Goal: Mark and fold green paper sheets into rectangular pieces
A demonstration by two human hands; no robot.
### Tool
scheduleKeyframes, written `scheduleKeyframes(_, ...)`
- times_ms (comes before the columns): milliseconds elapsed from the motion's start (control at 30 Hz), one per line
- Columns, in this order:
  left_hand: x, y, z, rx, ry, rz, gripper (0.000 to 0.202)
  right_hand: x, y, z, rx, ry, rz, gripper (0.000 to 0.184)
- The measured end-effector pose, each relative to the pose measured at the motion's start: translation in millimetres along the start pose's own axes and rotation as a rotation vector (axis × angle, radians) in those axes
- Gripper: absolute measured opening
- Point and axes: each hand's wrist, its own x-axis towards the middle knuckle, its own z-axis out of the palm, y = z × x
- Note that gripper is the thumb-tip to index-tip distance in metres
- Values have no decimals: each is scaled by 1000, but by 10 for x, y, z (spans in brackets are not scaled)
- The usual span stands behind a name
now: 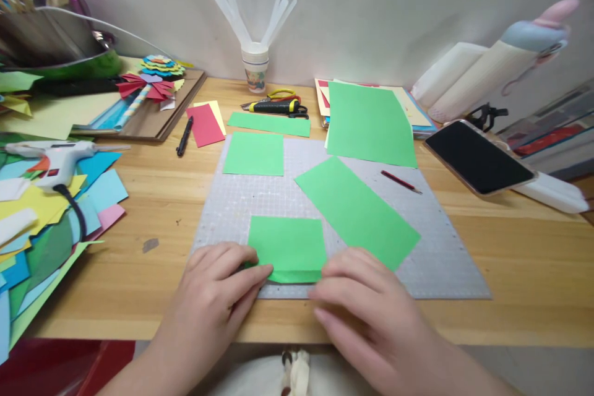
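A green paper rectangle (288,241) lies on the grey cutting mat (250,198) near its front edge. Its near edge is turned up in a narrow fold. My left hand (218,281) is closed on the left end of that fold, with the fingertips at the paper's corner. Over the right corner is my right hand (366,303), its fingers loosely curved, the thumb apart from the index finger and off the paper. Beside it lies a longer green strip of paper (357,210), set at a slant. A smaller green piece (254,153) rests farther back.
Behind the mat are a yellow-black utility knife (273,106), a narrow green strip (269,124) and a paper cup (255,71). A pencil (400,181) and a large green sheet (371,124) lie right. A phone (480,158) leans there. Left stands a glue gun (62,161) on paper scraps.
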Motion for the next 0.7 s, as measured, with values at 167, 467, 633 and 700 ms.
scheduleKeyframes(167, 7, -4, -9, 7, -24, -3, 14, 207, 60, 240, -32, 14, 59, 14)
scheduleKeyframes(467, 32, -22, 9, -4, -20, -54, 5, 146, 77, 335, -11, 40, 165, 12)
scheduleKeyframes(633, 51, -91, 4, 4, -15, -172, 15, 129, 122, 314, 6, 73, 303, 8)
scheduleKeyframes(700, 65, -107, 3, 15, -21, -201, 19, 139, 147, 304, -23, 69, 333, 10)
